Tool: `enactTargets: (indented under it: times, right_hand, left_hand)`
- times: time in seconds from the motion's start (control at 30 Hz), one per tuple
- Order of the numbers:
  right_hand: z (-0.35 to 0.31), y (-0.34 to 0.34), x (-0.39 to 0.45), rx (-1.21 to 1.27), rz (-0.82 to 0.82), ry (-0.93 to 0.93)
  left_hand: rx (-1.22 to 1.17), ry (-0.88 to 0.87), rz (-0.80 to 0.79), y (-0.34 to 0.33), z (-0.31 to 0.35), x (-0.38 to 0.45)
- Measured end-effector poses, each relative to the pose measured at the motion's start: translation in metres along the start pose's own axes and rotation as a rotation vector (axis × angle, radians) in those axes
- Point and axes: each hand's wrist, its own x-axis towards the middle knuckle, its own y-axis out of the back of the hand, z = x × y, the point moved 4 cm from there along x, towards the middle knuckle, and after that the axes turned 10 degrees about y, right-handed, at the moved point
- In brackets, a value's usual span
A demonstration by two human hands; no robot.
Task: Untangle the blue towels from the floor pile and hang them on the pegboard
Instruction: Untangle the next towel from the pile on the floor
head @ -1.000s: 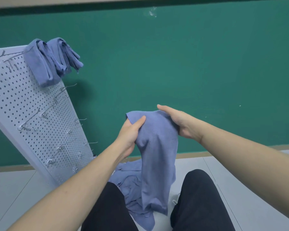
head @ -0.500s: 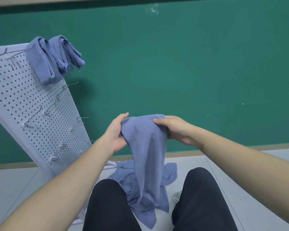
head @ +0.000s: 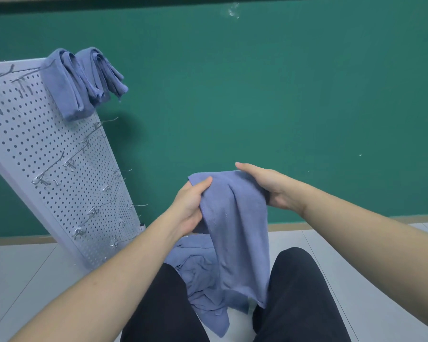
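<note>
On the left a white pegboard (head: 47,154) leans back against the green wall (head: 282,95). It is full of small holes, and thin metal hooks (head: 101,124) stick out of it. Two folded blue towels (head: 84,80) hang side by side over the top right corner of the board.

In the middle, the left hand (head: 188,206) holds up one blue towel (head: 235,230). Its thumb lies on the front of the cloth near the top left corner, and the other fingers are tucked behind, so it pinches the cloth. The towel hangs down loose between the person's knees in black trousers (head: 299,297).

Under it, on the pale floor (head: 22,280), lies the pile of blue towels (head: 195,267), all crumpled, just beside the foot of the pegboard. The bottom of the held towel hangs in front of the pile.

On the right, the right hand (head: 269,186) grips the top right edge of the same towel. Its fingers curl over the top of the cloth.
</note>
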Motion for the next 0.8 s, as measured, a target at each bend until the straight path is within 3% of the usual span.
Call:
enactTargets:
  times: [0.13, 0.37, 0.43, 0.63, 0.8]
  right_hand:
    - [0.01, -0.003, -0.009, -0.203, -0.191, -0.022]
    - [0.008, -0.003, -0.006, -0.145, -0.09, 0.138]
    - [0.005, -0.004, -0.004, -0.112, -0.065, 0.171]
    - [0.001, 0.001, -0.001, -0.062, 0.144, 0.197]
    - [0.001, 0.013, 0.002, -0.062, 0.185, 0.133]
  left_hand:
    - [-0.035, 0.037, 0.131, 0.002, 0.005, 0.004]
    - [0.059, 0.155, 0.212, 0.021, 0.01, 0.004]
    - [0.069, 0.171, 0.189, 0.024, 0.011, 0.003]
    - [0.122, 0.341, -0.128, 0.024, 0.0, -0.003]
    - [0.185, 0.246, -0.054, 0.024, -0.007, 0.003]
